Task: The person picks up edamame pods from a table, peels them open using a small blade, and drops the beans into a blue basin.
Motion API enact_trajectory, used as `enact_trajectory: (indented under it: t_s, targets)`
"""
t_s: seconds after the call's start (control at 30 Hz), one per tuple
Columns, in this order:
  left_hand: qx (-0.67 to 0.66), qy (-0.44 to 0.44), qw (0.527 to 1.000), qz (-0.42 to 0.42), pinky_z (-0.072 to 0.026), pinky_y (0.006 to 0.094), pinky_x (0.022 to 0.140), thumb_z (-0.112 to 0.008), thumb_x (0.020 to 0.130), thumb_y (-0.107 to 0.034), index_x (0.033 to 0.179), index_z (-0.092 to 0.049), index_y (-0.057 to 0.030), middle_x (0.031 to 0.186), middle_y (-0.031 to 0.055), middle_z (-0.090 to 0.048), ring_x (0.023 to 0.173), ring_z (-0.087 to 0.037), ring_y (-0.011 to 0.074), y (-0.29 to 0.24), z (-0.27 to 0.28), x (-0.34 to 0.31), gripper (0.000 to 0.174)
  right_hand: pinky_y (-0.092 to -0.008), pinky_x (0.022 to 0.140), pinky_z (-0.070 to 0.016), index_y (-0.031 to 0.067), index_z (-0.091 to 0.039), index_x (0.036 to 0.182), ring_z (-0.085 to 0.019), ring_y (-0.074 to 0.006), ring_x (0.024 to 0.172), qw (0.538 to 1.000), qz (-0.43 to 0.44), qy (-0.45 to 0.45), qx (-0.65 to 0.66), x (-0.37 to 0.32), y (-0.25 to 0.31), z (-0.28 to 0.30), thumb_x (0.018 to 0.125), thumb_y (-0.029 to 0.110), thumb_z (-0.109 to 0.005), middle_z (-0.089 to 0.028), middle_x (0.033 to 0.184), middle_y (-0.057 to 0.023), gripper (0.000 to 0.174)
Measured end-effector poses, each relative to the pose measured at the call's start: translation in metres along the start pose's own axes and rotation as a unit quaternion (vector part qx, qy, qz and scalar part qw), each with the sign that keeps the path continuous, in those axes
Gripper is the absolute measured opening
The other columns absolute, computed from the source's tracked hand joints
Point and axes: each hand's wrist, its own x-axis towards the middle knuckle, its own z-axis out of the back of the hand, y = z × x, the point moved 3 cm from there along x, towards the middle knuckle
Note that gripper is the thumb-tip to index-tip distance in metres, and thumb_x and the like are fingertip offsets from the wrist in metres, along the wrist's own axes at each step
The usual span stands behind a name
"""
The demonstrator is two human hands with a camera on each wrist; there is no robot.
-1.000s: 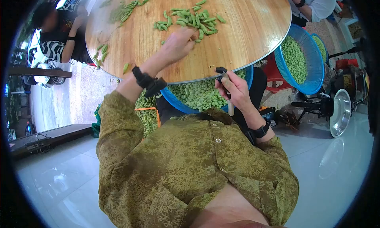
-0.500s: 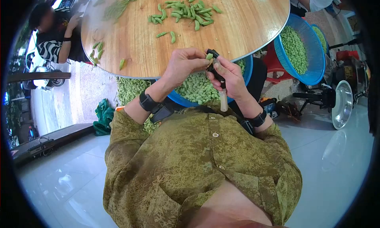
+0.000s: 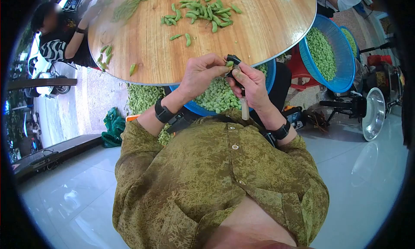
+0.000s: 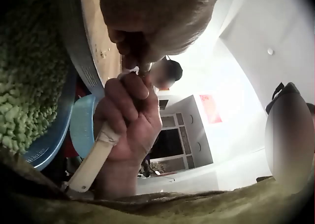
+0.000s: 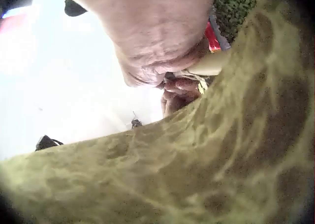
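Note:
In the head view the left hand [image 3: 201,74] pinches a green pod [image 3: 229,63] between thumb and fingertips. The right hand [image 3: 252,84] curls round a tool with a pale handle [image 3: 245,109] and a black upper part [image 3: 233,58], its thumb close beside the pod. Both hands meet over the blue basket of shelled beans [image 3: 216,95], by the table's near edge. In the left wrist view the right hand [image 4: 130,116] grips the pale handle [image 4: 91,167]; the pod is not clear there. The right wrist view mostly shows a sleeve and the back of the hand.
Loose green pods [image 3: 212,13] lie on the round wooden table [image 3: 259,37]. A blue basket of beans [image 3: 320,54] stands at the right, near a metal basin [image 3: 374,115]. Another person [image 3: 65,37] sits at the left. A green bag [image 3: 113,127] is on the floor.
The left hand has come back from the pods on the table to the right hand, with a pod pinched in it. Over the last half second both hands have barely moved.

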Motion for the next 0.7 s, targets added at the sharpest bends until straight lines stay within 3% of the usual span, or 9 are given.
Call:
enact_trajectory:
  t_s: [0.07, 0.13, 0.2, 0.27, 0.3, 0.4, 0.47, 0.57, 0.7]
  targets:
    - [-0.007, 0.001, 1.0, 0.004, -0.0473, 0.0214, 0.063, -0.067, 0.082, -0.003, 0.085, -0.066, -0.0003, 0.078, 0.0015, -0.065, 0.072, -0.059, 0.0068, -0.001, 0.002, 0.004, 0.004, -0.0183, 0.041, -0.0308, -0.0001, -0.057, 0.113, -0.039, -0.0041, 0.045, 1.0, 0.012, 0.015, 0.017, 0.002, -0.002, 0.003, 0.096, 0.011, -0.048, -0.055, 0.069, -0.0006, 0.022]
    - [-0.15, 0.068, 0.978, 0.127, -0.0452, 0.0221, 0.059, -0.066, 0.083, -0.003, 0.081, -0.063, -0.0029, 0.076, 0.0013, -0.063, 0.067, -0.059, 0.0082, 0.002, 0.003, 0.006, 0.004, -0.0183, 0.041, -0.0309, 0.0, -0.058, 0.112, -0.039, -0.004, 0.046, 0.999, 0.011, 0.034, 0.01, 0.0, 0.0, 0.006, 0.096, 0.01, -0.048, -0.056, 0.07, -0.0007, 0.021]
    - [-0.208, 0.089, 0.959, 0.168, -0.0442, 0.0224, 0.058, -0.066, 0.083, -0.003, 0.08, -0.062, -0.004, 0.075, 0.0013, -0.062, 0.065, -0.059, 0.009, 0.003, 0.002, 0.006, 0.005, -0.0182, 0.042, -0.031, 0.0002, -0.059, 0.11, -0.04, -0.0038, 0.047, 0.999, 0.006, 0.054, 0.004, -0.003, 0.0, 0.01, 0.096, 0.01, -0.048, -0.056, 0.07, -0.0009, 0.02]
    - [-0.264, 0.112, 0.935, 0.206, -0.0432, 0.0226, 0.057, -0.065, 0.083, -0.003, 0.08, -0.06, -0.005, 0.074, 0.0013, -0.061, 0.063, -0.058, 0.0097, 0.005, -0.002, 0.003, 0.006, -0.0172, 0.044, -0.0341, -0.0004, -0.055, 0.123, -0.044, -0.0038, 0.051, 0.923, 0.203, 0.069, -0.319, -0.004, 0.006, 0.012, 0.095, 0.009, -0.049, -0.058, 0.074, -0.0029, 0.03]
    - [-0.285, 0.106, 0.927, 0.218, -0.0431, 0.0228, 0.057, -0.065, 0.084, -0.003, 0.081, -0.06, -0.0049, 0.075, 0.0016, -0.061, 0.062, -0.057, 0.0101, 0.008, -0.006, 0.0, 0.006, -0.0172, 0.044, -0.0341, -0.0004, -0.055, 0.123, -0.044, -0.0038, 0.051, 0.923, 0.203, 0.069, -0.319, -0.005, 0.005, 0.014, 0.095, 0.009, -0.049, -0.058, 0.074, -0.0029, 0.03]
    - [-0.313, 0.096, 0.918, 0.223, -0.0429, 0.0227, 0.057, -0.064, 0.084, -0.004, 0.083, -0.06, -0.0044, 0.076, 0.002, -0.061, 0.061, -0.057, 0.0103, 0.017, -0.011, -0.003, 0.004, -0.0198, 0.043, -0.0326, -0.0005, -0.06, 0.108, -0.043, -0.0052, 0.05, 0.934, 0.196, 0.055, -0.293, -0.01, 0.001, 0.016, 0.094, 0.007, -0.052, -0.058, 0.072, -0.0021, 0.018]
    - [-0.322, 0.093, 0.918, 0.213, -0.0428, 0.0224, 0.056, -0.064, 0.084, -0.004, 0.084, -0.06, -0.0041, 0.076, 0.0023, -0.061, 0.061, -0.057, 0.0101, 0.018, -0.013, -0.003, 0.003, -0.0202, 0.043, -0.0322, -0.0013, -0.059, 0.108, -0.042, -0.0058, 0.048, 0.994, 0.064, 0.035, -0.077, -0.011, -0.005, 0.017, 0.094, 0.008, -0.052, -0.057, 0.069, -0.003, 0.018]
    - [-0.304, 0.136, 0.925, 0.186, -0.0416, 0.0215, 0.055, -0.063, 0.085, -0.005, 0.087, -0.061, -0.0032, 0.078, 0.0028, -0.061, 0.061, -0.056, 0.0098, 0.014, -0.015, -0.005, 0.003, -0.0193, 0.043, -0.031, -0.0016, -0.059, 0.106, -0.041, -0.0049, 0.047, 0.996, 0.003, 0.084, 0.028, -0.014, -0.002, 0.017, 0.094, 0.009, -0.052, -0.055, 0.065, -0.0032, 0.018]
    - [-0.27, 0.128, 0.933, 0.202, -0.04, 0.0214, 0.053, -0.063, 0.084, -0.005, 0.088, -0.062, -0.0017, 0.075, 0.0044, -0.062, 0.059, -0.055, 0.0104, 0.015, -0.015, -0.005, 0.005, -0.0186, 0.042, -0.0293, -0.0016, -0.06, 0.104, -0.039, -0.0045, 0.045, 0.996, 0.031, 0.079, 0.002, -0.012, -0.005, 0.021, 0.095, 0.011, -0.051, -0.053, 0.062, -0.0025, 0.018]
